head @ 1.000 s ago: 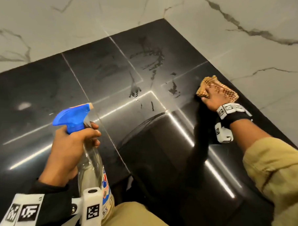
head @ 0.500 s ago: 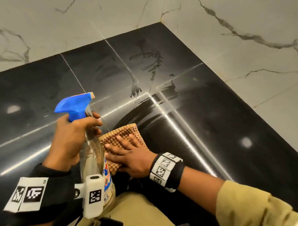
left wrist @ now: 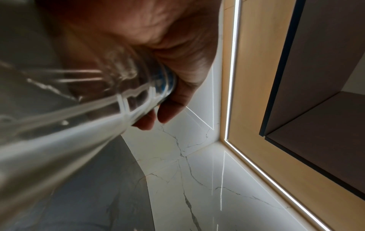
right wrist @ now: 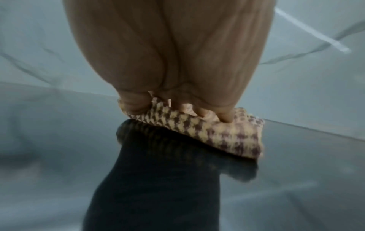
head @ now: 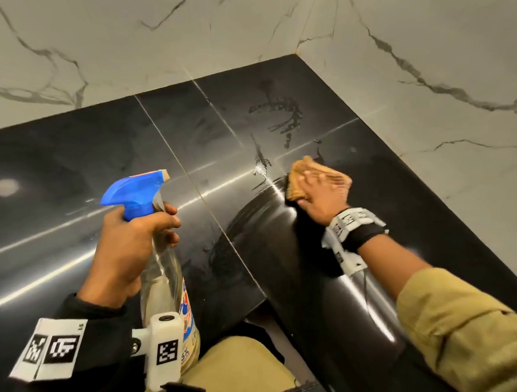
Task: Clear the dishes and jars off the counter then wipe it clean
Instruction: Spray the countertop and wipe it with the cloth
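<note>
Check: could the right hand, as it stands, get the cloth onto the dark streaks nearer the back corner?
Probably yes: the right hand presses the cloth flat on the counter, and nothing stands between it and the streaks.

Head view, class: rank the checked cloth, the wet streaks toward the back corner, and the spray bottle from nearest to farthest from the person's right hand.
1. The checked cloth, directly under the right hand, which presses it flat.
2. The wet streaks, beyond the hand toward the back corner.
3. The spray bottle, far left, held by the left hand.
</note>
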`<move>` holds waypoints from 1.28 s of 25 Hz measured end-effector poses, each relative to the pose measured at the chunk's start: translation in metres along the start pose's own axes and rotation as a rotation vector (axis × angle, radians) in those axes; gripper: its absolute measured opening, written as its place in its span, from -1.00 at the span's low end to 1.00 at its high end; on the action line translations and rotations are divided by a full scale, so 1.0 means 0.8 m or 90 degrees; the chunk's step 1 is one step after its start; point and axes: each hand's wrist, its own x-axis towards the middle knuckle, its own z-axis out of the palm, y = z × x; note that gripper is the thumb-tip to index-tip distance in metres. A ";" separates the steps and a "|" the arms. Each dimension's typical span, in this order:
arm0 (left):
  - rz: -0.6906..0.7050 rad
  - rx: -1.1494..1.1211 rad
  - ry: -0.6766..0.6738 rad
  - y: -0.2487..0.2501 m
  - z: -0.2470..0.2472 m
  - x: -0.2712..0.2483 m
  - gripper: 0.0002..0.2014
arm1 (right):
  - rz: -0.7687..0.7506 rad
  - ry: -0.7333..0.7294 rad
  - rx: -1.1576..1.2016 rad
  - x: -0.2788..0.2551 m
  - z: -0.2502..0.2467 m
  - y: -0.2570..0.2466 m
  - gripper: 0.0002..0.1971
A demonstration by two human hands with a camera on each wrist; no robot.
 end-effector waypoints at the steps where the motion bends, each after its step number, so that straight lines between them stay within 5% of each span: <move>1: -0.006 0.000 -0.009 -0.001 -0.001 0.003 -0.90 | -0.076 -0.004 0.001 -0.020 0.005 -0.046 -0.29; 5: -0.016 -0.013 -0.041 -0.001 0.006 0.009 -0.88 | -0.343 -0.088 0.036 -0.114 0.039 -0.197 -0.20; 8: -0.013 -0.005 -0.050 0.000 0.003 0.013 -0.91 | -0.336 -0.078 0.059 -0.131 0.050 -0.208 -0.25; 13: -0.012 0.021 -0.036 -0.003 -0.011 0.012 -0.88 | -0.139 -0.022 0.038 -0.076 0.029 -0.098 -0.12; 19: 0.008 0.037 0.005 0.003 -0.006 0.011 -0.89 | 0.173 0.097 0.049 0.071 -0.033 0.164 -0.07; 21: 0.010 0.047 0.010 0.008 0.006 0.012 -0.90 | 0.199 0.104 0.048 0.083 -0.034 0.163 -0.31; 23: 0.000 0.064 -0.003 0.012 0.030 0.018 -0.90 | 0.090 0.135 0.087 0.064 -0.034 0.098 -0.52; 26: -0.006 0.097 -0.043 0.016 0.087 0.027 -0.89 | -0.193 0.073 0.170 -0.001 -0.020 -0.025 -0.30; 28: 0.000 0.100 -0.060 0.018 0.124 0.028 -0.89 | -0.379 -0.052 0.116 -0.049 0.002 -0.088 -0.19; 30: 0.003 0.099 -0.064 0.020 0.145 0.026 -0.90 | -0.446 -0.120 0.046 -0.071 0.026 -0.099 -0.18; 32: -0.003 0.122 -0.055 0.020 0.153 0.025 -0.92 | -0.433 -0.054 0.029 -0.047 0.030 -0.062 -0.28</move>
